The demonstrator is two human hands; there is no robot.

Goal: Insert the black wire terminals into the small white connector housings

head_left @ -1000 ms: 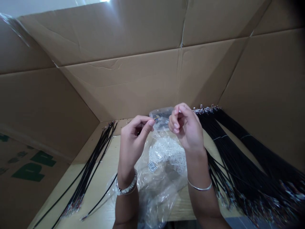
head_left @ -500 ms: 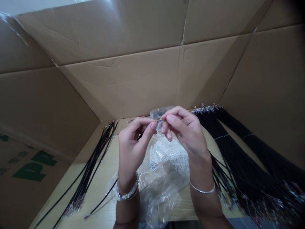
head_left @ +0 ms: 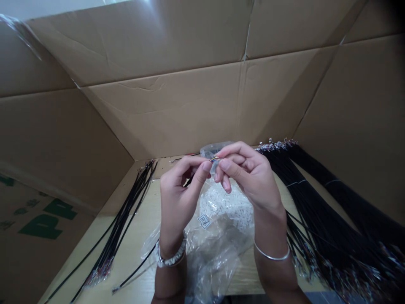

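Observation:
My left hand (head_left: 183, 185) pinches a black cable near its end, where thin coloured wires (head_left: 215, 159) come out between the two hands. Thumb and fingers of my right hand (head_left: 248, 171) are closed on the tips of those wires; whether a small connector is there too is hidden by the fingers. The black cable (head_left: 136, 270) runs down behind my left wrist, and its other end lies on the table. Below the hands is a clear plastic bag (head_left: 215, 240) full of small white plastic pieces (head_left: 226, 202), with a small printed label (head_left: 204, 221) on it.
Black cables (head_left: 126, 215) with coloured wire ends lie in a loose bundle on the left of the wooden table (head_left: 145, 202). Thick bundles of black cables (head_left: 316, 207) fill the right side. Cardboard walls (head_left: 177, 105) enclose the table at the back and sides.
Slightly more of the coloured wires shows between the fingers now. Both hands stay pinched at nearly the same place; the whole view has shifted a little.

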